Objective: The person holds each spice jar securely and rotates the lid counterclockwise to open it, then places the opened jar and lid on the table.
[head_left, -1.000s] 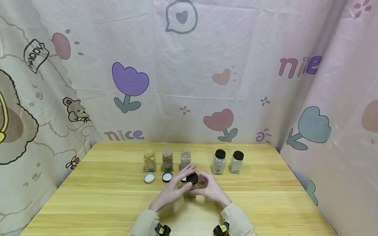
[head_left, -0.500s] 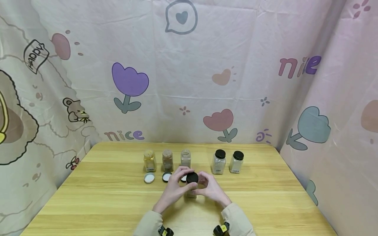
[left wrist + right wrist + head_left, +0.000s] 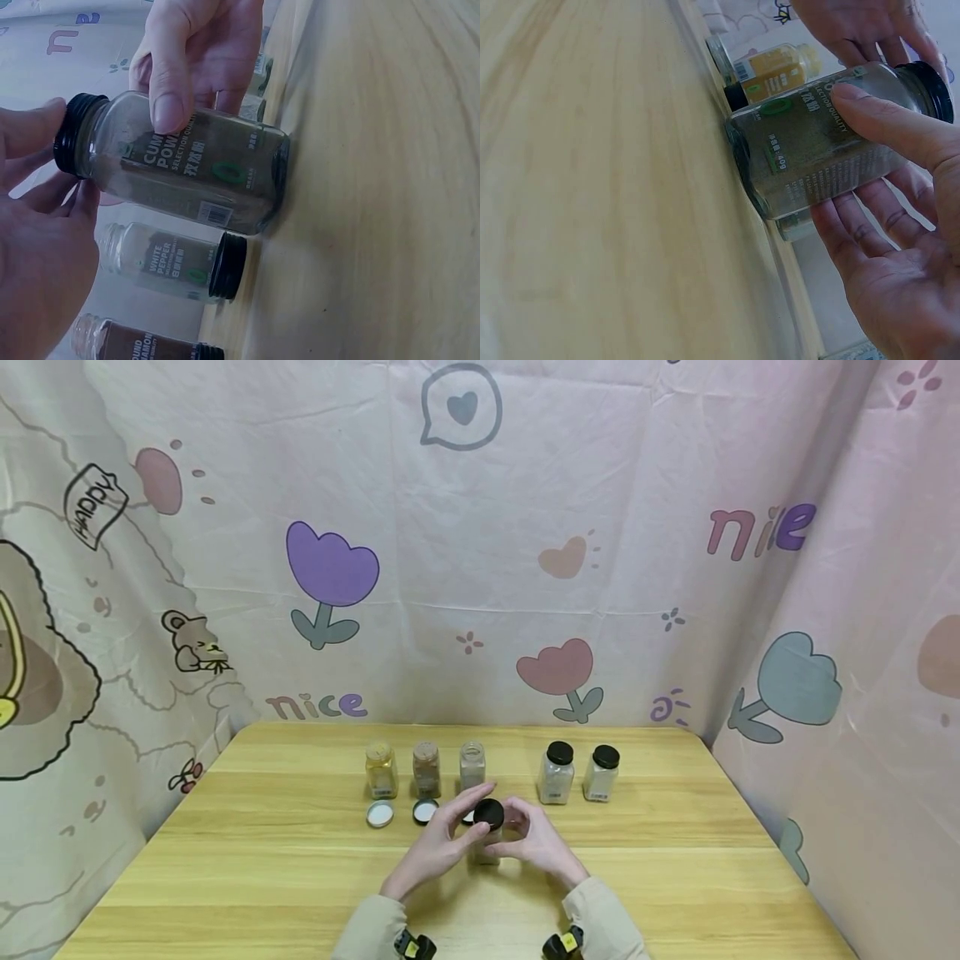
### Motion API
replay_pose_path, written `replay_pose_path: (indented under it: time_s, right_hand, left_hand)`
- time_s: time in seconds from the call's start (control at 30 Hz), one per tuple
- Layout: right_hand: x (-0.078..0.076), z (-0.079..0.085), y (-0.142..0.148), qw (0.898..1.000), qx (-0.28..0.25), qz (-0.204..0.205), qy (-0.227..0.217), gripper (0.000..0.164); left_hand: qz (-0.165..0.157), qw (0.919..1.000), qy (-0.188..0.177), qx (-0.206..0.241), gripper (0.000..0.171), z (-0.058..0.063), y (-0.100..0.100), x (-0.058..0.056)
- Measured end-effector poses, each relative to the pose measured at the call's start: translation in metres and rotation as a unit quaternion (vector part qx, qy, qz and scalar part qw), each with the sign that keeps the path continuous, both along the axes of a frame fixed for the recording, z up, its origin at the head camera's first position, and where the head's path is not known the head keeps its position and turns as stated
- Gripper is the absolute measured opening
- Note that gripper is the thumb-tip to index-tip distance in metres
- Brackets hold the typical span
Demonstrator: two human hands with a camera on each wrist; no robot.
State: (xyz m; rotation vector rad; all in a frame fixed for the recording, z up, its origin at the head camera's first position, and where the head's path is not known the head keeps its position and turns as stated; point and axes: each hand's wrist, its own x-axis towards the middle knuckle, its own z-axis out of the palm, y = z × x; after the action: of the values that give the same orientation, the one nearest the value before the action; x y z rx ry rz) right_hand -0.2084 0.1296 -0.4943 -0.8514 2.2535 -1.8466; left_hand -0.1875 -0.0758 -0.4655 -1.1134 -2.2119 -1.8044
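A glass jar of cumin powder [image 3: 202,169] stands on the table near its middle, its black screw lid [image 3: 489,813] on its neck. My left hand [image 3: 438,843] holds that lid between thumb and fingers from the left side. Around the jar's body, my right hand [image 3: 538,839] grips from the right, its thumb [image 3: 881,124] laid across the label. Behind the jar, partly covered by my left fingers, is an uncapped white pepper jar [image 3: 161,259]. Its lid [image 3: 468,817] lies in front of it, mostly hidden.
An uncapped jar of yellow powder [image 3: 381,772] and an uncapped cinnamon jar [image 3: 426,771] stand at the back left. Their lids, one [image 3: 379,814] and another [image 3: 425,812], lie upturned before them. Two jars with black lids, one [image 3: 556,777] and another [image 3: 601,777], stand at the back right.
My left hand and forearm turned a little rightward around the lid, then swung back left to about where they were. The right hand has kept its grip and the jar its place.
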Motion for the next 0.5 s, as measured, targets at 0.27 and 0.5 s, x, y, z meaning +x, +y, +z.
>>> replay_pose_path:
  time_s: [0.27,0.5]
  right_hand:
    - [0.0014,0.0024,0.0,1.0,-0.003,0.005,-0.002,0.044]
    - [0.0018,0.0034,0.0002,1.0,-0.003,0.005,-0.009,0.044]
  left_hand:
    - [0.001,0.999,0.01,-0.044,0.05,0.0033,-0.0007,0.0001]
    - [0.051,0.9969,0.047,-0.036,0.049,0.0011,0.0,-0.0007]
